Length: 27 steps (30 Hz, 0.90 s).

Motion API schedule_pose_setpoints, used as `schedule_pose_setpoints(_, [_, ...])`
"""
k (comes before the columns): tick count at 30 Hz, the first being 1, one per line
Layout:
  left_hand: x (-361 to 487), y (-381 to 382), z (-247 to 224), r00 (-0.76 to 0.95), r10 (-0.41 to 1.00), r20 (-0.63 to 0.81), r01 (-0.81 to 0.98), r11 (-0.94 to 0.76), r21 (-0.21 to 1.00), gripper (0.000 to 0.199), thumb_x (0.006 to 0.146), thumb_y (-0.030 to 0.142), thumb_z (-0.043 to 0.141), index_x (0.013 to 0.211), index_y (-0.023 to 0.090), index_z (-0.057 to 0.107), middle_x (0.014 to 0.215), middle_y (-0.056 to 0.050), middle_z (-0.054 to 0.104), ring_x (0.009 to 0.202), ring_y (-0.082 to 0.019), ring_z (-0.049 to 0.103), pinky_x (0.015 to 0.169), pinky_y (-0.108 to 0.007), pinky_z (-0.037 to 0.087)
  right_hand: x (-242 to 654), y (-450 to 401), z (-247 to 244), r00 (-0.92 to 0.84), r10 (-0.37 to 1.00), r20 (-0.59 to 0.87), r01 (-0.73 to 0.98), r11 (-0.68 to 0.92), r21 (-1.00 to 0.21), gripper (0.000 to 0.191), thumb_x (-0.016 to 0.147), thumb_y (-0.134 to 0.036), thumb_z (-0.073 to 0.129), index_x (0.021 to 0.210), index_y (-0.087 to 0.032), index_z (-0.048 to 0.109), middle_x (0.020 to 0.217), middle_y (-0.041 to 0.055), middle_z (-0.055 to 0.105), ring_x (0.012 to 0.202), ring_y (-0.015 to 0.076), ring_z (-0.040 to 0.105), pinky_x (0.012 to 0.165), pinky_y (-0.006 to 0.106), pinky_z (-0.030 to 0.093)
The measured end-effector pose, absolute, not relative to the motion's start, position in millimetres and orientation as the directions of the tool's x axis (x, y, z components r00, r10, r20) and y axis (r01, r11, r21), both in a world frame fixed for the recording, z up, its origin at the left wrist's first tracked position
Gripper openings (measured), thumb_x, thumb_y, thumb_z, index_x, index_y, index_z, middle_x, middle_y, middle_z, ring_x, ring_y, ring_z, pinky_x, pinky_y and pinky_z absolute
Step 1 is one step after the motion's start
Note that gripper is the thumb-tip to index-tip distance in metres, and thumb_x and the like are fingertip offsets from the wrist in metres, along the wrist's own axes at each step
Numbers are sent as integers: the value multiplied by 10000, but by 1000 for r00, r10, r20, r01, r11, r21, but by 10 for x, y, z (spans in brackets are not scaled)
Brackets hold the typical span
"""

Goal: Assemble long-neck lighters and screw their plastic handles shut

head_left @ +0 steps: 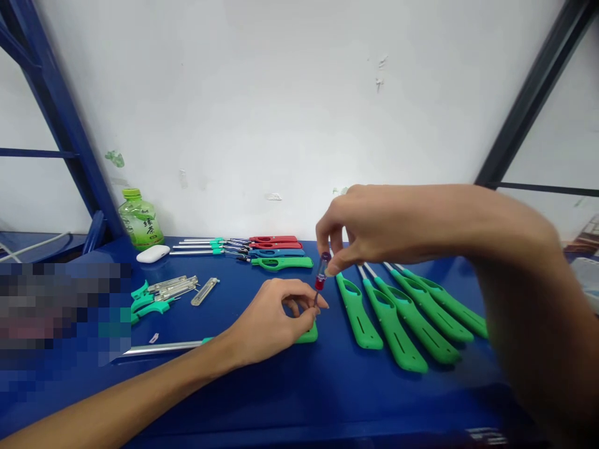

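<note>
My right hand (349, 234) grips a small screwdriver (322, 272) with a clear and red handle, its shaft pointing down. At the shaft's lower end, the thumb and index finger of my left hand (281, 315) are pinched together; what lies between them is too small to make out. Under my left hand lies a green gas lighter (307, 335), mostly covered, with its metal tube (163, 348) extending left. To the right, several green lighters (362, 318) are laid out in a fan.
Behind my hands lie red, blue and green lighter parts (281, 264) with metal tubes. Clear fuel tanks (204, 292) and teal triggers (152, 308) sit at the left. A white case (153, 254) and a green tea bottle (140, 219) stand near the wall.
</note>
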<state>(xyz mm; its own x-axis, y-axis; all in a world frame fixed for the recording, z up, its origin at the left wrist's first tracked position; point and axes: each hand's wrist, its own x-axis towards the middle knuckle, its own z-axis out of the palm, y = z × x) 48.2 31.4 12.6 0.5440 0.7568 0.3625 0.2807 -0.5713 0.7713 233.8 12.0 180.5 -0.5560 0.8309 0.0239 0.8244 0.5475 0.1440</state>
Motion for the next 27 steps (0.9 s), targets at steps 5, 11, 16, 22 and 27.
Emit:
schedule_pose_setpoints(5, [481, 311, 117, 547, 759, 353, 288, -566, 772, 185, 852, 175, 630, 926, 155, 798, 828, -23, 748, 690, -132, 633, 675, -239, 528, 2257, 98, 1754, -527, 850, 24, 833, 511, 213, 412, 890, -576, 661, 775, -198, 776, 662, 58, 687, 543, 173, 551, 556, 322, 332])
schedule_pose_setpoints(11, [475, 311, 130, 556, 757, 343, 279, -559, 780, 226, 842, 158, 607, 941, 151, 811, 794, -21, 748, 717, -148, 656, 693, -249, 538, 2249, 76, 1746, -491, 869, 54, 853, 468, 230, 605, 911, -739, 557, 804, -186, 779, 668, 75, 683, 549, 190, 566, 559, 330, 340])
schedule_pose_setpoints(16, [487, 299, 147, 553, 758, 346, 283, -561, 778, 224, 850, 174, 624, 953, 149, 821, 842, -36, 754, 724, -149, 651, 686, -249, 534, 2349, 112, 1822, -581, 813, 48, 810, 571, 136, 410, 832, -636, 725, 1023, -279, 789, 841, 35, 746, 630, 188, 614, 570, 302, 360])
schedule_pose_setpoints(22, [494, 306, 142, 558, 756, 341, 288, -563, 775, 220, 847, 170, 623, 948, 145, 817, 839, -36, 757, 725, -151, 649, 680, -249, 529, 2249, 101, 1747, -533, 843, 72, 828, 502, 251, 489, 910, -634, 645, 728, -189, 734, 641, 47, 668, 506, 150, 515, 548, 321, 315])
schedule_pose_setpoints(27, [489, 319, 130, 549, 764, 339, 295, -556, 777, 217, 849, 183, 625, 936, 151, 821, 801, -27, 751, 710, -150, 645, 674, -248, 527, 2225, 57, 1716, -490, 866, 102, 850, 449, 274, 593, 952, -703, 550, 782, -176, 761, 624, 59, 654, 547, 178, 550, 568, 317, 329])
